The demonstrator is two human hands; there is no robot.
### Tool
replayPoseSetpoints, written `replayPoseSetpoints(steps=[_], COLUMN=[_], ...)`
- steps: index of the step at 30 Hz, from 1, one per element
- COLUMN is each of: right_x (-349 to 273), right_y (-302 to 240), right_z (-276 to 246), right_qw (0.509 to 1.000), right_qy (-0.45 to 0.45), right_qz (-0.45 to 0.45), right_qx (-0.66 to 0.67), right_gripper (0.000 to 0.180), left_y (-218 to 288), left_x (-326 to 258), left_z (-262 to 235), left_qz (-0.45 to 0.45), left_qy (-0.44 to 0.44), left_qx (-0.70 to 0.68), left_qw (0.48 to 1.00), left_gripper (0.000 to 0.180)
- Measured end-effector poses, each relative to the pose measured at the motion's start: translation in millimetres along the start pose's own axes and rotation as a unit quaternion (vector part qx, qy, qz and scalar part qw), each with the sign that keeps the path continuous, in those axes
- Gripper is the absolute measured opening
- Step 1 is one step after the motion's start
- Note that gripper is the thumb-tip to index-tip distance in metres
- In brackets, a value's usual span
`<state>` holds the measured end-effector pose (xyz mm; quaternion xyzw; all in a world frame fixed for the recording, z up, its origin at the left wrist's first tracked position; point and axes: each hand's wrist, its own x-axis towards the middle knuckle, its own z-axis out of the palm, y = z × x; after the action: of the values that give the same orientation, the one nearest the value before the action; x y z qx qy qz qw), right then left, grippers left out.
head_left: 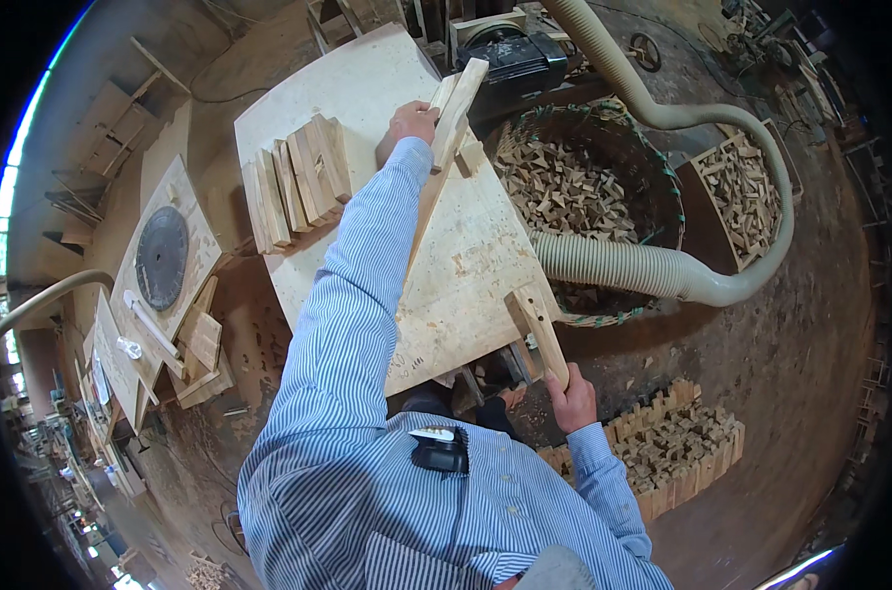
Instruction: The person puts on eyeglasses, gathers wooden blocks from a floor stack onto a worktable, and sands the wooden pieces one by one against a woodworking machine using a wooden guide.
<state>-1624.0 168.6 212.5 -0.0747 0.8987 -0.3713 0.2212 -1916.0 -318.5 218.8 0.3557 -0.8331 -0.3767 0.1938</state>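
Note:
My left hand reaches far across the pale wooden worktable and grips a long light wooden strip near the table's far right edge. The strip is tilted and points away from me. At the near right corner of the table, my right hand is closed around the lower end of a short wooden bar. A row of flat wooden blocks stands on edge on the table, to the left of my left arm.
A woven basket full of small wood offcuts sits right of the table, with a thick pale dust hose curving over it. A crate of offcuts lies farther right. Stacked blocks sit on the floor. A circular saw blade lies left.

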Motion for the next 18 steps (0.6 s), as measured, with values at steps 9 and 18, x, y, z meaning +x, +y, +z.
replayPoseSetpoints(steps=[9,18], right_x=[5.4,0.7], right_y=[18.8,14.6], right_z=[15.0,16.9], right_qw=[1.0,0.999], right_qy=[0.018,0.04], right_qz=[-0.016,-0.02], right_qx=[-0.002,0.009], right_gripper=[0.039,0.043], left_y=[-7.0,-11.7], left_x=[7.6,12.3], left_z=[5.8,9.4], left_qz=[0.033,0.073], left_qy=[0.037,0.042], left_qx=[0.006,0.025], left_qw=[0.999,0.996], left_gripper=[0.03,0.029])
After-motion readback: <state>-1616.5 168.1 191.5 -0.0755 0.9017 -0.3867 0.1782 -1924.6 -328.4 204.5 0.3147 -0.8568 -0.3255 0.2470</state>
